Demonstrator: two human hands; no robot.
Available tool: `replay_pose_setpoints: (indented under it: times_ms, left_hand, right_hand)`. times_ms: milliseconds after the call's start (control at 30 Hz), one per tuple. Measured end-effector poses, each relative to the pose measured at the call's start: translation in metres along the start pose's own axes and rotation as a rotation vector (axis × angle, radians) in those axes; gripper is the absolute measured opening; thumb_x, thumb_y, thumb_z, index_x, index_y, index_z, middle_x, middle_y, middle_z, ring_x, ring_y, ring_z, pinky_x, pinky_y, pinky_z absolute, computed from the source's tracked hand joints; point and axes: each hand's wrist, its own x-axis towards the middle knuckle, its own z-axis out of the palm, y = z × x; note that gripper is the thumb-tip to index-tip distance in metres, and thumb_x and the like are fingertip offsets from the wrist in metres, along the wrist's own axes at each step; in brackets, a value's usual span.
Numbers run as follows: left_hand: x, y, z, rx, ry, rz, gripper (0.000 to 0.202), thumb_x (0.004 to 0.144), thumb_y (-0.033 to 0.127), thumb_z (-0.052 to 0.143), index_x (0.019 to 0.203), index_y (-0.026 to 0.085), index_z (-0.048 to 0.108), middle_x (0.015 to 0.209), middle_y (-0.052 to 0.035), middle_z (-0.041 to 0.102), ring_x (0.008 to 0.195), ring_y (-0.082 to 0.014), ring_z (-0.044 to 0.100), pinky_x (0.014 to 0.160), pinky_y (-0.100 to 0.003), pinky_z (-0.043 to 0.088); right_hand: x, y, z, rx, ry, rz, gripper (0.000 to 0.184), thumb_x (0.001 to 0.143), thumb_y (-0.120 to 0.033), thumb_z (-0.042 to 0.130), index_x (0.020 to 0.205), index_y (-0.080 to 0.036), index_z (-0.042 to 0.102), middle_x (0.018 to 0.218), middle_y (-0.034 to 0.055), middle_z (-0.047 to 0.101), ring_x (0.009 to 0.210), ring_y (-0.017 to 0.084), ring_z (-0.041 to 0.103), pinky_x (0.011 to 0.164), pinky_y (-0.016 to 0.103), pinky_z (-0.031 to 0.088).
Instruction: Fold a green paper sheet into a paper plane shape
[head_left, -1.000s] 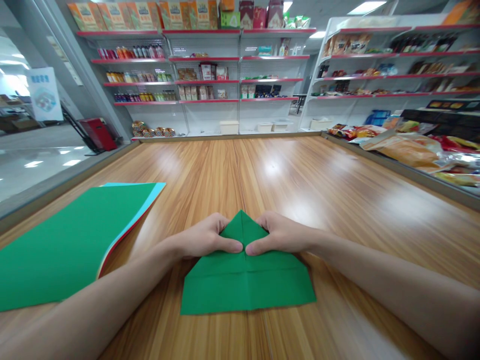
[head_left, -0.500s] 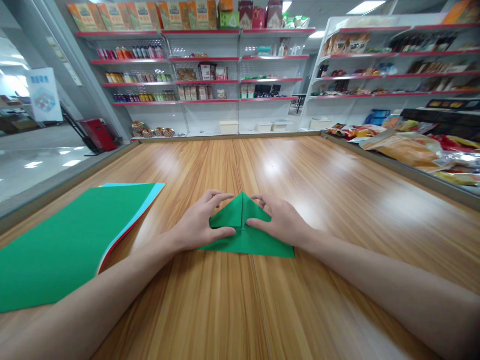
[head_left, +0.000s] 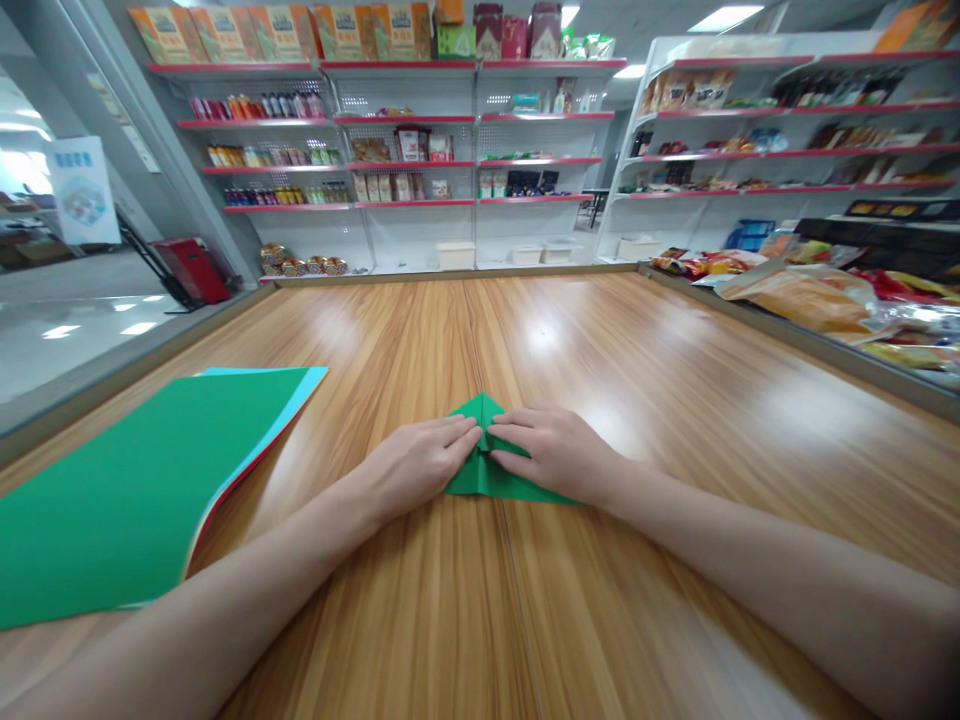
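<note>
A folded green paper (head_left: pixel 480 478) with a pointed far tip lies on the wooden table (head_left: pixel 600 340) in front of me. My left hand (head_left: pixel 420 462) lies flat on its left half, fingers stretched toward the middle crease. My right hand (head_left: pixel 551 452) lies flat on its right half, fingers pointing left to the same crease. The fingertips of both hands nearly meet over the paper's centre. Most of the paper is hidden under the hands.
A stack of coloured paper sheets (head_left: pixel 142 480), green on top with blue and red edges showing, lies at the left. Snack packets (head_left: pixel 810 290) are piled along the table's right edge. Store shelves (head_left: pixel 420 150) with goods stand behind the table.
The lower part of the green paper has been folded up, so it looks much smaller. Both hands moved from pinching the centre to pressing flat on the folded paper.
</note>
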Motion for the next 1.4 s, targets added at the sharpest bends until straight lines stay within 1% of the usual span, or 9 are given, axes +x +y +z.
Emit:
replay_pose_setpoints:
  times_ms: [267,400,567,700,867,1067,1133,1267,1400]
  left_hand:
    - [0.0012,-0.0004,-0.0017,0.034,-0.053,0.021,0.025,0.091,0.008,0.048,0.111,0.005,0.061,0.112,-0.0198,0.068,0.106,-0.0270,0.066,0.091,-0.039,0.055]
    - [0.0000,-0.0004,-0.0038,0.032,-0.114,0.022,0.022,0.091,0.009,0.049,0.109,0.008,0.062,0.113,-0.0167,0.068,0.105,-0.0244,0.066,0.090,-0.036,0.055]
    - [-0.0015,-0.0011,-0.0037,0.025,-0.169,0.018,0.023,0.091,0.009,0.048,0.110,0.008,0.060,0.116,-0.0177,0.067,0.108,-0.0259,0.065,0.088,-0.037,0.056]
    - [-0.0027,-0.0024,-0.0033,-0.040,-0.177,0.005,0.024,0.093,0.010,0.045,0.112,0.012,0.059,0.119,-0.0151,0.066,0.110,-0.0233,0.064,0.090,-0.036,0.055]
    - [-0.0036,-0.0041,-0.0047,-0.126,-0.178,0.001,0.026,0.093,0.007,0.044,0.114,0.014,0.058,0.118,-0.0129,0.066,0.109,-0.0212,0.064,0.092,-0.034,0.054]
    - [-0.0039,-0.0049,-0.0073,-0.156,-0.186,-0.003,0.026,0.093,0.007,0.044,0.113,0.015,0.059,0.118,-0.0109,0.067,0.110,-0.0202,0.064,0.093,-0.032,0.054]
    - [-0.0036,-0.0047,-0.0083,-0.141,-0.201,0.004,0.026,0.094,0.008,0.043,0.113,0.014,0.059,0.117,-0.0121,0.067,0.108,-0.0211,0.065,0.092,-0.033,0.055]
    - [-0.0035,-0.0043,-0.0098,-0.090,-0.250,0.031,0.025,0.094,0.007,0.041,0.112,0.008,0.059,0.120,-0.0186,0.064,0.108,-0.0254,0.065,0.089,-0.038,0.056]
    - [-0.0038,-0.0034,-0.0103,-0.088,-0.252,0.029,0.026,0.093,0.007,0.042,0.114,0.010,0.058,0.121,-0.0176,0.064,0.110,-0.0247,0.064,0.090,-0.038,0.055]
  right_hand:
    - [0.0040,-0.0101,-0.0063,-0.178,-0.047,-0.144,0.029,0.097,-0.020,0.039,0.088,-0.014,0.067,0.082,0.0078,0.069,0.075,0.019,0.061,0.069,0.031,0.046]
    - [0.0040,-0.0078,-0.0079,-0.203,-0.078,-0.177,0.032,0.096,-0.018,0.038,0.078,-0.014,0.064,0.072,0.0048,0.067,0.064,0.016,0.058,0.057,0.029,0.039]
    - [0.0019,-0.0042,-0.0072,-0.218,-0.066,-0.200,0.032,0.095,-0.016,0.038,0.077,-0.015,0.064,0.065,0.0041,0.066,0.060,0.015,0.056,0.051,0.028,0.033]
    - [-0.0006,-0.0032,-0.0065,-0.199,-0.034,-0.223,0.032,0.095,-0.015,0.038,0.074,-0.015,0.062,0.061,0.0040,0.065,0.057,0.015,0.054,0.049,0.028,0.030]
    - [-0.0017,-0.0029,-0.0057,-0.191,-0.018,-0.237,0.033,0.093,-0.014,0.038,0.071,-0.015,0.061,0.058,0.0037,0.063,0.054,0.015,0.053,0.048,0.028,0.029]
    - [-0.0015,-0.0031,-0.0057,-0.194,-0.016,-0.247,0.034,0.094,-0.015,0.038,0.071,-0.016,0.062,0.058,0.0035,0.064,0.053,0.014,0.051,0.046,0.029,0.026]
    - [-0.0014,-0.0035,-0.0063,-0.218,-0.038,-0.253,0.033,0.094,-0.015,0.038,0.072,-0.016,0.063,0.060,0.0032,0.065,0.054,0.014,0.052,0.046,0.029,0.026]
    - [-0.0014,-0.0038,-0.0080,-0.245,-0.086,-0.251,0.032,0.093,-0.016,0.040,0.073,-0.016,0.064,0.060,0.0029,0.065,0.056,0.014,0.052,0.047,0.029,0.026]
    - [-0.0022,-0.0029,-0.0083,-0.222,-0.070,-0.253,0.034,0.095,-0.017,0.038,0.073,-0.016,0.064,0.059,0.0036,0.065,0.056,0.014,0.052,0.048,0.028,0.029]
